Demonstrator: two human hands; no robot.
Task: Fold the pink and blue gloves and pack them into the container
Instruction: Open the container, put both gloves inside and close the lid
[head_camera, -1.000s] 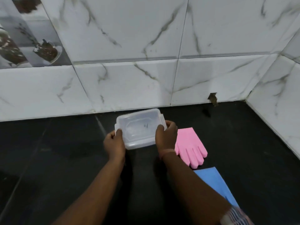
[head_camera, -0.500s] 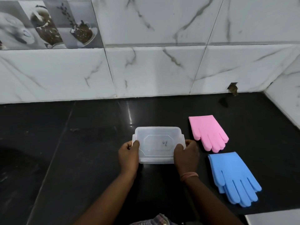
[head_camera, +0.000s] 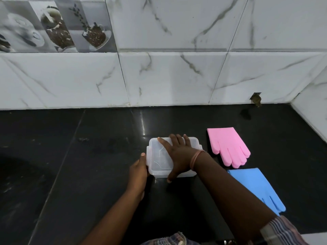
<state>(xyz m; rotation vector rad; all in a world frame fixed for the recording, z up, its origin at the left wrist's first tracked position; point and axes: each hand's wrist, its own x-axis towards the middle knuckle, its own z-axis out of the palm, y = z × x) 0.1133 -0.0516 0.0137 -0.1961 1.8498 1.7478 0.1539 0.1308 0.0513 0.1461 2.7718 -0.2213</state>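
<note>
A clear plastic container (head_camera: 157, 162) with its lid on rests on the black counter (head_camera: 88, 174). My right hand (head_camera: 177, 156) lies flat across the lid, fingers spread, thumb hooked over the near edge. My left hand (head_camera: 138, 169) grips the container's left side. To the right lies the pink glove (head_camera: 227, 147), flat, fingers pointing toward me and right. The blue glove (head_camera: 258, 186) lies flat just below the pink one, partly hidden by my right forearm.
White marble tile walls (head_camera: 177, 76) close off the back and the right corner. A small dark chip (head_camera: 255, 99) marks the wall base at right. The counter's front edge shows at the bottom right.
The container has come down from the air onto the counter. My right hand has shifted from its right side onto the lid. The view has tilted down and left.
</note>
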